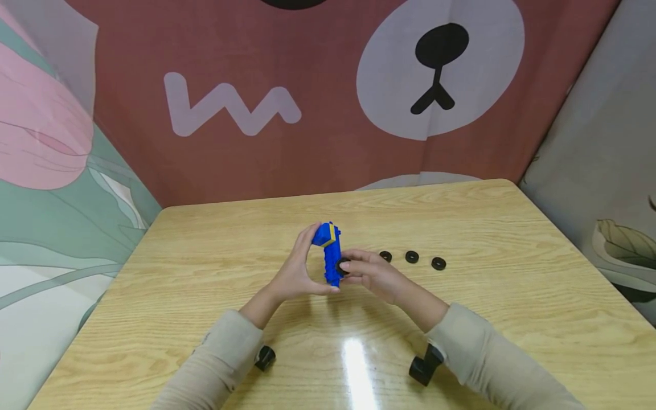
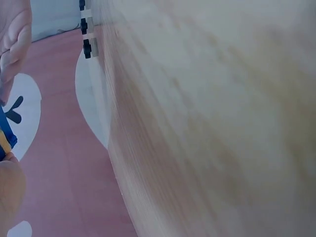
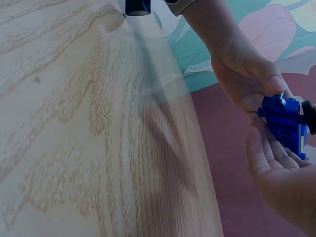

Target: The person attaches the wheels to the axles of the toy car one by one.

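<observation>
Here, in the head view, the left hand (image 1: 297,273) holds the blue toy (image 1: 332,253) in a wide grip, thumb at its near end and fingers at the end with the yellow band. The right hand (image 1: 374,274) pinches a black wheel (image 1: 342,266) against the toy's right side. The toy is raised over the worktop (image 1: 215,239), nearer its far edge than its near one. Three loose wheels (image 1: 412,257) lie in a row toward the far right corner, the leftmost partly behind the right hand.

In the left wrist view, the toy shows only in part, at the picture's border, and the loose wheels appear edge-on.

In the right wrist view, a thumb presses the toy's end, with the pinched wheel beside it, partly cut off.
</observation>
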### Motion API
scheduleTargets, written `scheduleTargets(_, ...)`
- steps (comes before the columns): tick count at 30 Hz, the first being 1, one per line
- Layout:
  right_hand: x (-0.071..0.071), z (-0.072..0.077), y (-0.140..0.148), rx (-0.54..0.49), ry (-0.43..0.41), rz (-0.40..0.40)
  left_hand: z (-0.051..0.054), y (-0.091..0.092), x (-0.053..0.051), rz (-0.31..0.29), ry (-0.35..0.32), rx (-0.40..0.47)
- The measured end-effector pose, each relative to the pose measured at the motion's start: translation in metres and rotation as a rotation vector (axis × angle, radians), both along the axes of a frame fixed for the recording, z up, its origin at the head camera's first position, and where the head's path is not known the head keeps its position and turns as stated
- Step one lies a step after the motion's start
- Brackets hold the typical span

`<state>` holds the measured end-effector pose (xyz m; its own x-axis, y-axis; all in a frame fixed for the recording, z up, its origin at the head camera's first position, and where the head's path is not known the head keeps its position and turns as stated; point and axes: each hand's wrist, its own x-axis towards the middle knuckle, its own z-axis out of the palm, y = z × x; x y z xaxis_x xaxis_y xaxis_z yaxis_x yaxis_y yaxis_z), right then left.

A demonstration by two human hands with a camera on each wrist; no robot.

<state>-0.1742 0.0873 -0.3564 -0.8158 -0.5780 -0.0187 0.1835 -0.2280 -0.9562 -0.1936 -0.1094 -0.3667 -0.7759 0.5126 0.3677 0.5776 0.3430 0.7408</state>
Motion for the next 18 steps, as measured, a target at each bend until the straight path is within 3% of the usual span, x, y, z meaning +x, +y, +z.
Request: scheduleTargets(18, -0.0017, -0.0075, -0.0015, -0.214, -0.055, 0.117, -0.0004, 0.0013, 0.0003, -0.021, 0.016, 0.032)
